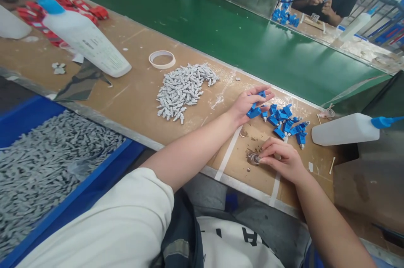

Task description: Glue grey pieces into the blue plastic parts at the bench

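My left hand (248, 104) is palm up, its fingers curled around blue plastic parts (254, 111). Just beyond it lies a loose pile of similar blue parts (285, 121), some with pale grey tips. Low over the table, my right hand (282, 158) pinches thumb and forefinger together at the edge of a small shiny round metal piece (252, 158). Tiny dark bits, perhaps screws, lie around and against that piece. What sits between those fingertips is too small to make out.
A heap of small grey parts (184, 89) and a tape roll (162, 59) lie left of my hands. White bottles with blue nozzles stand or lie at left (91, 43) and right (345, 130). Beyond runs a green conveyor belt (214, 19); a co-worker's hands (322, 3) are across it.
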